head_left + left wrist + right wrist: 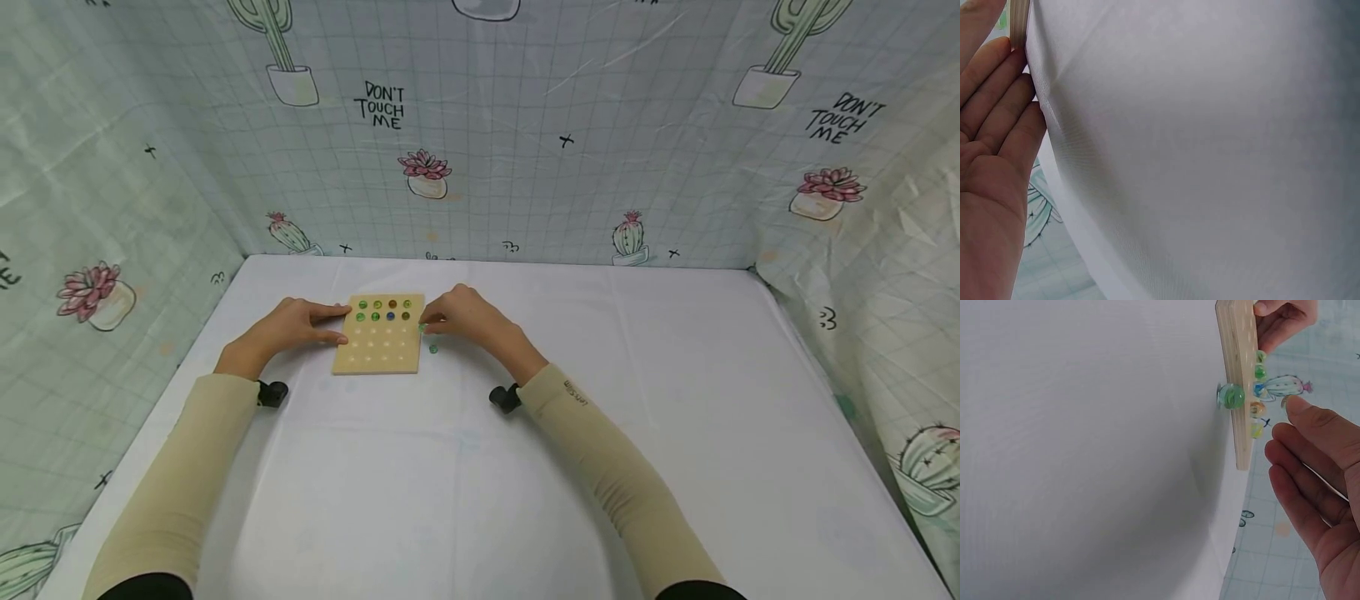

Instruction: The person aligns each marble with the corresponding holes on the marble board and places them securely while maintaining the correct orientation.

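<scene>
A square wooden board [378,358] with rows of small hollows lies flat on the table. Several glass marbles [377,304], mostly green with an orange and a blue one, sit in its two far rows. My left hand [281,333] rests against the board's left edge, fingers extended, fingertips touching it; the left wrist view shows straight fingers [997,100] beside the board's side. Just off the right edge, my right hand [472,321] pinches a small greenish marble [1285,402] at its fingertips. Another green marble [1232,396] lies on the cloth beside the board, near that hand.
White cloth covers the table [465,483]. Behind and at both sides hangs a cactus-printed curtain [510,150], meeting the table's back edge. A dark wrist camera [272,393] sits under the left wrist, another camera [505,398] under the right.
</scene>
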